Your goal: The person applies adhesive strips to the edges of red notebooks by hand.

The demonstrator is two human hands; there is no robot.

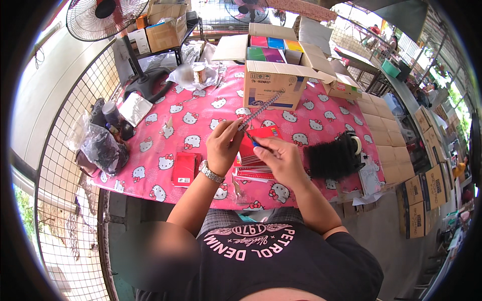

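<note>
Above the table, my left hand (225, 143), with a metal watch on its wrist, pinches the near end of a dark spiral wire coil (263, 108). The coil slants up and away to the right; whether pages hang on it cannot be made out. My right hand (282, 159) is closed round a small tool with a blue handle (255, 144), its tip at the coil's near end beside my left fingers. Below both hands lies a stack of red spiral notebooks (253, 174), partly hidden by them. A smaller pile of red notebooks (185, 169) lies left of my left wrist.
An open carton (273, 90) of colourful notebooks stands at the back. Right of my hand lie a black bristly-looking pile (327, 159) and a tape roll (356, 145). Plastic bags (106, 153) sit at the left edge, a fan base (148, 84) behind them. A pink patterned cloth (145, 175) covers the table.
</note>
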